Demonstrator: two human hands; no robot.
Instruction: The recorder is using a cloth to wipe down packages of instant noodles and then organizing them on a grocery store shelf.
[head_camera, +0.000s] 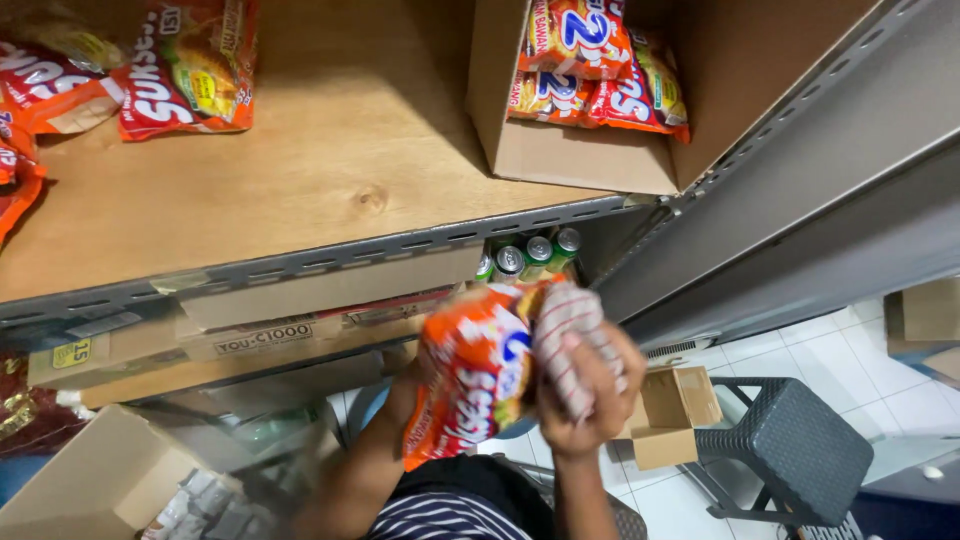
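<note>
Orange snack packets (480, 385) at my six o'clock, right hand (585, 395) fingers curled tight round them, left hand (420, 365) hidden behind, grip unclear, red packets (185, 65) at eleven on wooden shelf (330, 160), cardboard box (570, 155) of packets at one.

A wooden shelf (300, 170) on a grey metal frame (780, 190) fills the upper frame. At lower right, white floor tiles (860, 370) carry a dark woven stool (800, 450).
</note>
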